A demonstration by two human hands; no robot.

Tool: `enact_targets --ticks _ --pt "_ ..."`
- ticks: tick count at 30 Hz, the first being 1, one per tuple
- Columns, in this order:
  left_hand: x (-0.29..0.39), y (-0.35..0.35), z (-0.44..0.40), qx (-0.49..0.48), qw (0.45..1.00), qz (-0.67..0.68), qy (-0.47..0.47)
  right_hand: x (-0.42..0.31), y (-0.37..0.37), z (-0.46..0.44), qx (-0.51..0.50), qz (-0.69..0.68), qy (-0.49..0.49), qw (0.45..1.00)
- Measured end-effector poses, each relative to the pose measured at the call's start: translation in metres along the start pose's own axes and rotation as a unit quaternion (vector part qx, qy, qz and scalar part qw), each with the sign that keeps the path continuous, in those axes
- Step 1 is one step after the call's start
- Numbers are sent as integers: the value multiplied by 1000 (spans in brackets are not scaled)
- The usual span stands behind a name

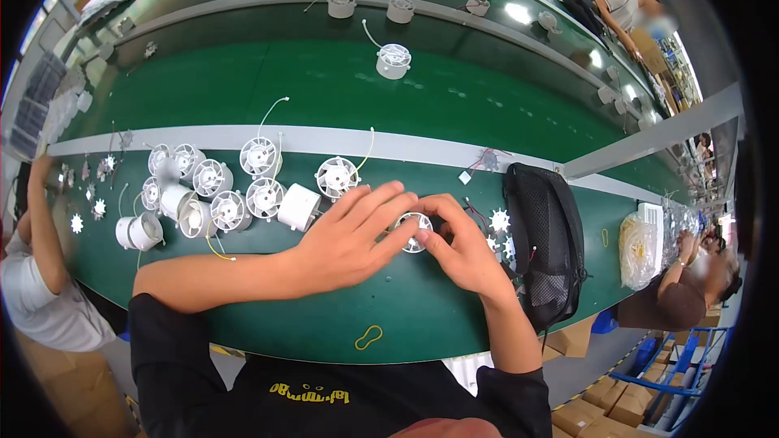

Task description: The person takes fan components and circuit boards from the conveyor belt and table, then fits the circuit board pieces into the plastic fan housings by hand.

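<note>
Evidently both hands meet around one white round housing [415,244], upright near the middle of the frame, with its spoked face upward. The right hand [469,258] is nearly closed on it, the index finger curled round the far rim and the thumb pressing on the face. The left hand [345,239] lies palm down with its fingers fairly straight, one reaching to the housing; its thumb is hidden, so I cannot tell whether it grips.

Handling should go best with the rim held steady and only light fingertip pressure on the thin spokes; lifting the left palm a little would uncover the face.

Just beside the left hand, a housing lying on its side [299,208] and an upright one with a white lead [337,178] leave little room for a sweep that way, and the lead could snag. More housings crowd the left of the frame. By the right hand are small white star-shaped parts [500,220], then a black mesh bag [549,235] that hems in the elbow side. A yellow rubber band [368,337] lies on the green worktop [300,320] at lower centre. Beyond the pale rail [312,140], another housing [393,62] stands on a green belt [268,73]. Co-workers sit at the left [50,300] and right edges.
</note>
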State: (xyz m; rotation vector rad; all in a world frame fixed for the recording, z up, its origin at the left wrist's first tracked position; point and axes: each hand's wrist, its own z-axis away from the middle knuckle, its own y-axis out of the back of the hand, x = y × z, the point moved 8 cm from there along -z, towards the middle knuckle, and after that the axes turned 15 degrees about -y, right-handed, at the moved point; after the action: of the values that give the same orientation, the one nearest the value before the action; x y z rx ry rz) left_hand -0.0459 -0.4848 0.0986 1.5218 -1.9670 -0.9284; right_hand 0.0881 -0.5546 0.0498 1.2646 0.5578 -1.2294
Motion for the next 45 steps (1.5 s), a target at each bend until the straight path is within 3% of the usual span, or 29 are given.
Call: enact_targets --ticks 4,12,17,24,28,36,40,45 --pt "-7 -19 5 -46 988 142 25 5 -2 2 5 -18 -14 1000" --pt "-18 -35 14 -88 955 263 103 7 -2 4 45 -7 23 999" --pt "-12 -32 13 -96 956 246 130 -10 4 16 26 49 66 996" --pt "-16 -32 10 -48 965 216 144 -19 2 24 126 124 119 977" --pt "-20 -34 12 -13 961 237 140 -20 0 23 115 129 100 980" --pt "-23 -35 9 -57 963 227 134 -18 -2 20 130 132 98 978" --pt "-26 -37 11 -23 963 249 102 -20 -3 20 130 118 99 979" --pt "-28 -41 12 -52 953 267 134 -22 -2 18 127 117 111 979"
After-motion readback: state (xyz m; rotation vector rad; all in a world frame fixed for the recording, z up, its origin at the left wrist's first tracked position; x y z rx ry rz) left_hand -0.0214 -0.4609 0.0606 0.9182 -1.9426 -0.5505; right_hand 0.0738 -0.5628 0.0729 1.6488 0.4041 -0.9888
